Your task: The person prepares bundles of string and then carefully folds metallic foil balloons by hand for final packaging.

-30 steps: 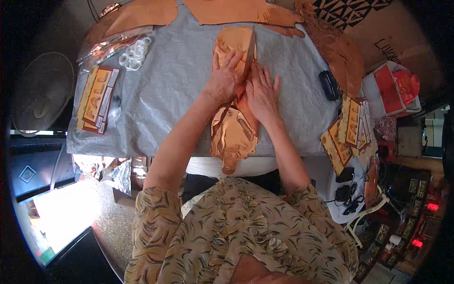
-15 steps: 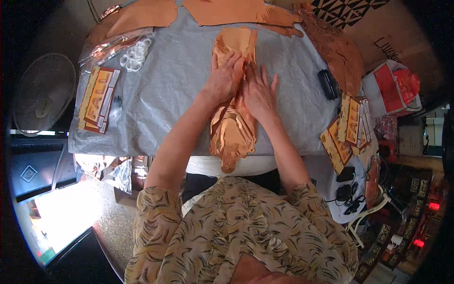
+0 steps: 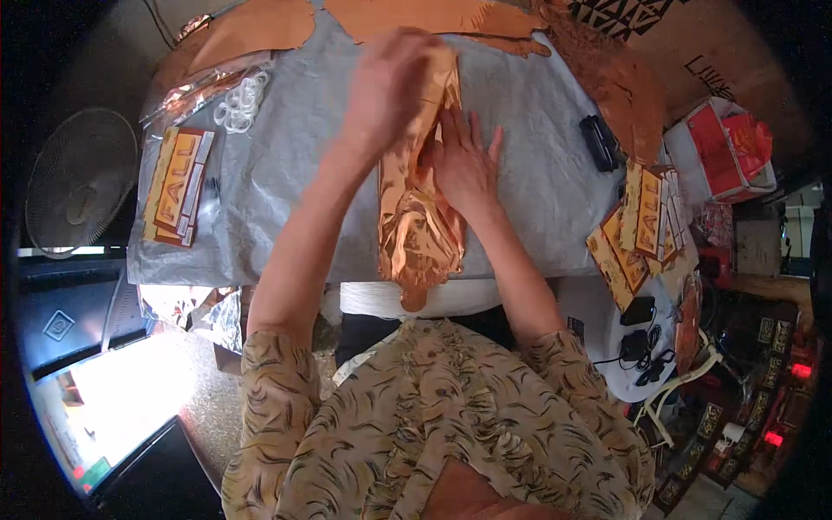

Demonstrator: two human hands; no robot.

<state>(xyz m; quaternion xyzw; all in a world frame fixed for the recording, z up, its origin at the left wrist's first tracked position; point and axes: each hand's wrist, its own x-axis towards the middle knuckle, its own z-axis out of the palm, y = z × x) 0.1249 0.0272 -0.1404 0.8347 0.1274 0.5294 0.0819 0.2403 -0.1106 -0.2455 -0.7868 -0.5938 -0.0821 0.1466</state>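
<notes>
A long, shiny copper-coloured foil piece (image 3: 420,243), folded lengthwise, lies on the grey sheet in front of me. Its near end is crinkled, and a rounded tab reaches over the table edge. My right hand (image 3: 466,169) rests flat along the foil's right edge, fingers stretched forward and slightly apart. Over the far left part of the foil, my left hand (image 3: 392,91) is smeared by motion. Its fingers cannot be made out, nor whether it touches the foil.
Flat copper foil pieces (image 3: 260,35) lie along the far edge. White rings (image 3: 243,104) and printed cards (image 3: 180,186) are at left. A black case (image 3: 600,143) and more cards (image 3: 646,217) are at right. A fan (image 3: 82,182) stands far left.
My left hand has lifted off the foil's middle and moved away from me and leftward. The foil's far part looks narrower, its left side folded over. My right hand stays nearly in place.
</notes>
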